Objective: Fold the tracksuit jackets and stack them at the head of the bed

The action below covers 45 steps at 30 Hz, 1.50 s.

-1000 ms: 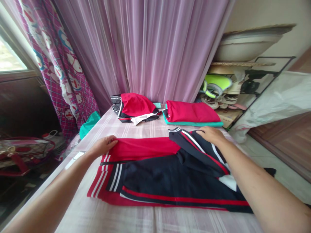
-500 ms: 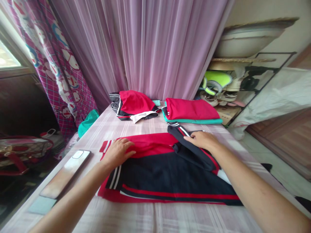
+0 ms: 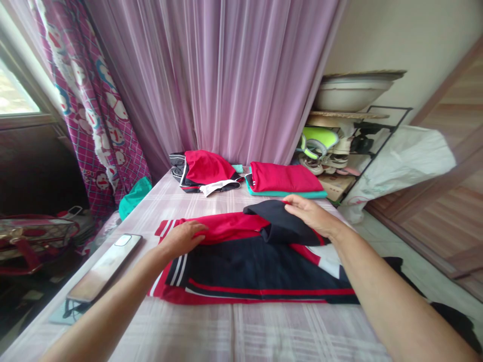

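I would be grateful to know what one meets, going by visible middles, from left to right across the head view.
Flat rectangular phone, left hand, black fabric fold, right hand, white plastic bag.

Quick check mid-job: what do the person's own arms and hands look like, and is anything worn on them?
The left hand and right hand are gloveless, with no ring discernible. The slender left forearm and right forearm show no sleeve, watch, bracelet or cable within the frame.
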Tool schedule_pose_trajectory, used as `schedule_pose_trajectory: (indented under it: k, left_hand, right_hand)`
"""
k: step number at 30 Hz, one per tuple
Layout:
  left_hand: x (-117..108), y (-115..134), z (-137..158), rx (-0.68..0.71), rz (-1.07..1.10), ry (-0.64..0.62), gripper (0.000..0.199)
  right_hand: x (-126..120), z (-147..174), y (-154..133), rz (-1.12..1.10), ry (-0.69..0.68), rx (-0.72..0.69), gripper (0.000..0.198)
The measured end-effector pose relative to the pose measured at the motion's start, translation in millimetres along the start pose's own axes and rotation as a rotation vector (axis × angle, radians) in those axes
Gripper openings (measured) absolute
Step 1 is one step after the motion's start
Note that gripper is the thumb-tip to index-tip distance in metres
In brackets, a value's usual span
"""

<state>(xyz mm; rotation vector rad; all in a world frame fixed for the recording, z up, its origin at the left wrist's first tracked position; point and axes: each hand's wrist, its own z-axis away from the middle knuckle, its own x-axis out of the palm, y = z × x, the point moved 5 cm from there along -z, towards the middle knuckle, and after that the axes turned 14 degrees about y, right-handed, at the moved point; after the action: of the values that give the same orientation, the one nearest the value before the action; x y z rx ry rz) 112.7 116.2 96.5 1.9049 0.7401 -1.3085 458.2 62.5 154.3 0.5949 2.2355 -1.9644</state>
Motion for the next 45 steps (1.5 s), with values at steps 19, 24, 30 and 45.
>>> schedule_pose_trajectory:
  k: [19, 24, 30, 45]
  left_hand:
    - [4.0, 133.5, 40.5, 0.419, 0.243, -0.089, 0.017]
    - [3.4, 110.8, 20.2, 0.154, 0.201, -0.030, 0.021]
    - [22.5, 60.5, -10.2, -0.064, -0.135, 0.011, 0.025]
    - [24.5, 48.9, -9.0, -0.033, -0.239, 0.073, 0.025]
  right_hand:
    - [57.6, 77.8, 57.0, 0.452, -0.924, 0.285, 0.037]
    - [58.1, 60.0, 41.1, 0.574, -0.697, 0.235, 0.035]
    - [82.6, 37.2, 22.2, 1.016, -0.090, -0.244, 0.030]
    - [62.7, 22.4, 41.2, 0.977, 0.028, -0.303, 0.043]
